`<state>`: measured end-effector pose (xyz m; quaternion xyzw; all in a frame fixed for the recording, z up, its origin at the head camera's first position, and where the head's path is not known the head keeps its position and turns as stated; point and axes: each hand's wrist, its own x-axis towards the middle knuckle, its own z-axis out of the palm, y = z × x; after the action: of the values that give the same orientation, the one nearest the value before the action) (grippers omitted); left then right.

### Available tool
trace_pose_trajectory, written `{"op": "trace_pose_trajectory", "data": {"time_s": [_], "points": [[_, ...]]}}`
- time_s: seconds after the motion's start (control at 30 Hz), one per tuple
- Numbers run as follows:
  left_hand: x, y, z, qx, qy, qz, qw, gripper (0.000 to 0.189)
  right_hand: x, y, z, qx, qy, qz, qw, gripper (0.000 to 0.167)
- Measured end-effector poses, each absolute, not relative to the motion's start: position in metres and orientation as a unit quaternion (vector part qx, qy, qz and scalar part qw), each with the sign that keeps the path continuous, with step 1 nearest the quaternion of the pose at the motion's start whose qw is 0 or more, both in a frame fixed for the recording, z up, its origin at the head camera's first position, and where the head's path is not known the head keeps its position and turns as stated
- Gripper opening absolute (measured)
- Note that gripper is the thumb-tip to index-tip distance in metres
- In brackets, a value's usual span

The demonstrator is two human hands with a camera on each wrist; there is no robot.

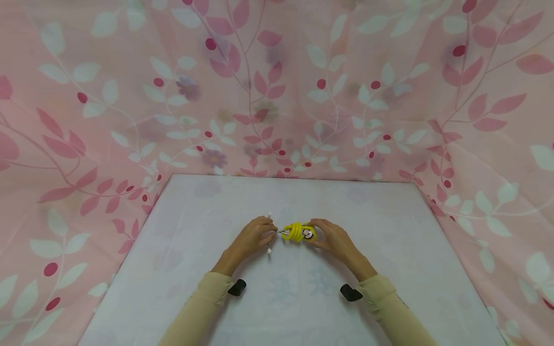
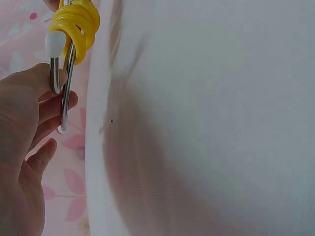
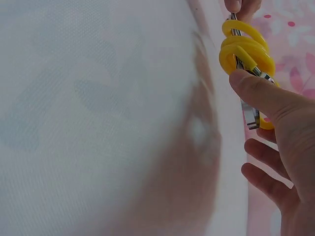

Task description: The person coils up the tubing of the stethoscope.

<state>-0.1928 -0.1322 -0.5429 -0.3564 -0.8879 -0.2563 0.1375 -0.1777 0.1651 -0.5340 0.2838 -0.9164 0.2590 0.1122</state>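
Note:
A stethoscope with yellow tubing (image 1: 296,232) wound into a tight bundle lies lengthwise between both hands over the table. My left hand (image 1: 255,234) holds its metal ear tubes (image 2: 68,86); a white ear tip (image 2: 55,44) sticks out on either side of the fingers. At the other end, my right hand (image 1: 335,239) grips the bundle beside the round silver chest piece (image 1: 308,234). In the right wrist view, the thumb (image 3: 253,88) presses on the bundle while the lower fingers stay spread apart from it. Part of the chest piece is hidden there.
A pale cloth covers the table (image 1: 359,206). Pink curtains with leaf prints (image 1: 277,96) stand behind it and along both sides. Small black devices (image 1: 237,287) are at both wrists, by the light sleeves (image 1: 385,295).

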Motion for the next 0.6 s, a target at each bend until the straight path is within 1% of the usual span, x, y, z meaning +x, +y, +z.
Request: {"op": "trace_pose_trajectory", "data": {"time_s": [0.23, 0.43, 0.6], "points": [[-0.2, -0.126, -0.552, -0.349, -0.889, -0.265, 0.134, 0.012, -0.185, 0.166, -0.544, 0.256, -0.926, 0.261, 0.09, 0.054], [-0.203, -0.124, -0.563, -0.334, -0.891, -0.282, 0.122, 0.013, -0.189, 0.167, -0.551, 0.239, -0.931, 0.269, 0.068, 0.055], [-0.205, -0.123, -0.568, -0.321, -0.896, -0.278, 0.129, 0.014, -0.19, 0.168, -0.553, 0.228, -0.931, 0.28, 0.059, 0.056]]}}
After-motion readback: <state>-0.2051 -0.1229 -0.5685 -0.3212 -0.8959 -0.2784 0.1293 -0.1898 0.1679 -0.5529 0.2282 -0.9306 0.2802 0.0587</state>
